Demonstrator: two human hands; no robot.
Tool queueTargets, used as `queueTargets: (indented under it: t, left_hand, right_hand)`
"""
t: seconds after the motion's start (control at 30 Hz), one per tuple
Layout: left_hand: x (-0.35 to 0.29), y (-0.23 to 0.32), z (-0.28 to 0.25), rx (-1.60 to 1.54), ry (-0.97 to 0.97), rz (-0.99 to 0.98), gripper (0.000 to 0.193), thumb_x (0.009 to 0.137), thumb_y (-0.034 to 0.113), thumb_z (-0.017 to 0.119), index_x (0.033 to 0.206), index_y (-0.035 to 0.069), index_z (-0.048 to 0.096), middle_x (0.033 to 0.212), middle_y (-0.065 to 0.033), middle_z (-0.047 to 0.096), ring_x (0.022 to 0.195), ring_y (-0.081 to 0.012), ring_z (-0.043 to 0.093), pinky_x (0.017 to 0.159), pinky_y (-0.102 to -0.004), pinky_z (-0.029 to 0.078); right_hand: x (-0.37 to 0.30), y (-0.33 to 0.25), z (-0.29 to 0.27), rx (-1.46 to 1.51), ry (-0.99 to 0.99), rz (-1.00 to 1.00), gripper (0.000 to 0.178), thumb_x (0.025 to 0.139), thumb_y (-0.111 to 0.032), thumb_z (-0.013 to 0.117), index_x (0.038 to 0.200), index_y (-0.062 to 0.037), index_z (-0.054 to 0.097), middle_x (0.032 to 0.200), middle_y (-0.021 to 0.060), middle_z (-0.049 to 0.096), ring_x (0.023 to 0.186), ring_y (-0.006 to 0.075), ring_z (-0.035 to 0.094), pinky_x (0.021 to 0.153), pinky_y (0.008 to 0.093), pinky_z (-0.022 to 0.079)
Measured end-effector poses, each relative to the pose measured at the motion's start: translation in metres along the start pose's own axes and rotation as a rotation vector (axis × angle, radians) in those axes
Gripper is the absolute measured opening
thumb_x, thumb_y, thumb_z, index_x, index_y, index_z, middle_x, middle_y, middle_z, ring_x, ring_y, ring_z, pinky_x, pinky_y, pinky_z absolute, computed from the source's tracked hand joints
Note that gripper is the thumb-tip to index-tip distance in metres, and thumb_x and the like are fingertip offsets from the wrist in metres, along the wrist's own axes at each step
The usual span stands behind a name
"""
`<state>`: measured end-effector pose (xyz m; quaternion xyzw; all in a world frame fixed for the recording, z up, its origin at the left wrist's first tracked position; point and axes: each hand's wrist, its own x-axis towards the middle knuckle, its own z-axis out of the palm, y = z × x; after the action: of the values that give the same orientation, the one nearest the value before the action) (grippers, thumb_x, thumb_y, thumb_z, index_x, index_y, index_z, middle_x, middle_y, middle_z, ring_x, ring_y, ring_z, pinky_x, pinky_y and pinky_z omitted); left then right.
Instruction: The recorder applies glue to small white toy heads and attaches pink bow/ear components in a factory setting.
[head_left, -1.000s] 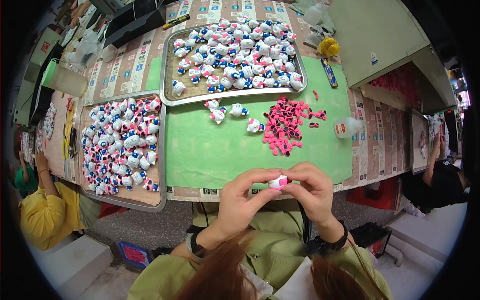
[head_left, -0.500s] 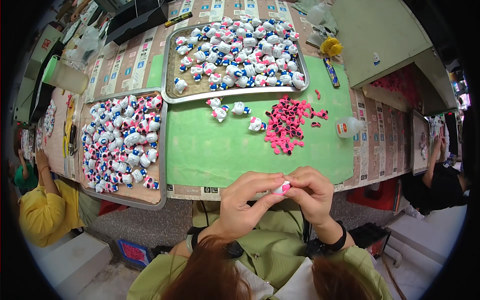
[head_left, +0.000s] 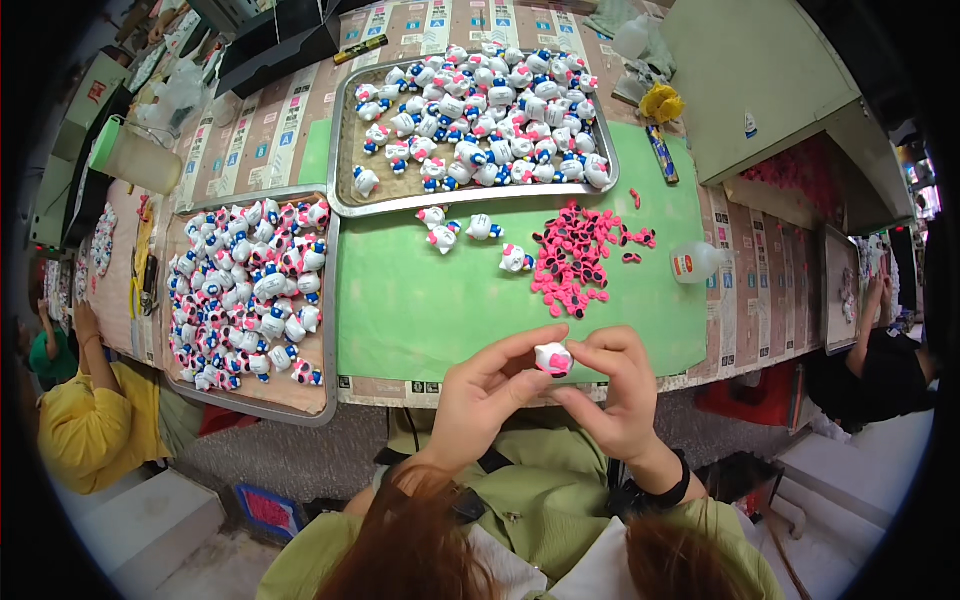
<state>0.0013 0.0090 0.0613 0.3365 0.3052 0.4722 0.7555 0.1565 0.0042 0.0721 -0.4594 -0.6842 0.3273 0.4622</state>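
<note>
Above the table's near edge, my left hand (head_left: pixel 482 400) pinches a small white cat figurine (head_left: pixel 547 352) between thumb and fingers. A pink piece (head_left: pixel 557 367) with a dark patch sits on its head. My right hand (head_left: pixel 612 395) is just beside it, thumb and index finger parted around the figurine's right side; whether a fingertip touches it I cannot tell. Past my hands, a heap of pink sunglasses pieces (head_left: pixel 572 262) with black lenses lies on the green mat (head_left: pixel 430 310). Several loose figurines (head_left: pixel 484 227) lie left of the heap.
A metal tray (head_left: pixel 475 203) of white and blue figurines stands at the back. Another tray (head_left: pixel 328 350) at the left holds figurines with pink pieces. A clear bottle (head_left: pixel 697 262) stands right, near a metal cabinet (head_left: pixel 770 90). People work at both sides.
My right fingers have parted from their pinch. The figurine has turned and risen slightly away from me, showing more of its pink piece. My left hand keeps hold of it.
</note>
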Motion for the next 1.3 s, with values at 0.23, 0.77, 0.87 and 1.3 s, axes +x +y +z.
queueTargets:
  t: [0.23, 0.77, 0.87, 1.3]
  left_hand:
    - [0.003, 0.002, 0.0, -0.372, -0.009, -0.228, 0.038, 0.085, 0.006, 0.045, 0.121, -0.003, 0.035, 0.119, -0.0162, 0.043, 0.106, -0.0202, 0.046, 0.089, -0.0327, 0.039]
    - [0.004, -0.011, -0.003, -0.488, -0.006, -0.213, 0.023, 0.085, 0.012, 0.046, 0.104, -0.001, 0.043, 0.1, -0.0101, 0.05, 0.094, -0.0169, 0.049, 0.084, -0.0307, 0.04]
    - [0.005, -0.014, -0.003, -0.497, -0.011, -0.211, 0.022, 0.085, 0.011, 0.045, 0.104, -0.001, 0.043, 0.1, -0.0098, 0.05, 0.093, -0.0169, 0.049, 0.084, -0.0309, 0.04]
    - [0.005, -0.012, -0.002, -0.428, -0.006, -0.217, 0.023, 0.085, 0.011, 0.046, 0.106, 0.001, 0.043, 0.093, -0.0024, 0.052, 0.081, -0.0061, 0.049, 0.071, -0.021, 0.042]
  right_hand:
    - [0.003, -0.001, 0.003, -0.268, 0.069, -0.16, 0.04, 0.056, -0.001, 0.07, 0.094, -0.0054, 0.058, 0.088, 0.0078, 0.049, 0.076, 0.022, 0.047, 0.064, 0.0306, 0.039]
    - [0.007, -0.003, 0.012, -0.322, 0.071, -0.262, 0.032, 0.055, 0.001, 0.068, 0.086, 0.0025, 0.058, 0.078, 0.0081, 0.052, 0.069, 0.0234, 0.049, 0.056, 0.0306, 0.041]
    - [0.006, -0.001, 0.013, -0.322, 0.082, -0.259, 0.032, 0.055, 0.001, 0.068, 0.085, 0.0027, 0.058, 0.078, 0.0083, 0.052, 0.069, 0.0235, 0.049, 0.056, 0.0309, 0.042]
    - [0.001, 0.004, 0.016, -0.326, 0.102, -0.266, 0.032, 0.054, 0.001, 0.068, 0.085, 0.0029, 0.058, 0.078, 0.0084, 0.053, 0.069, 0.0234, 0.049, 0.057, 0.0309, 0.042]
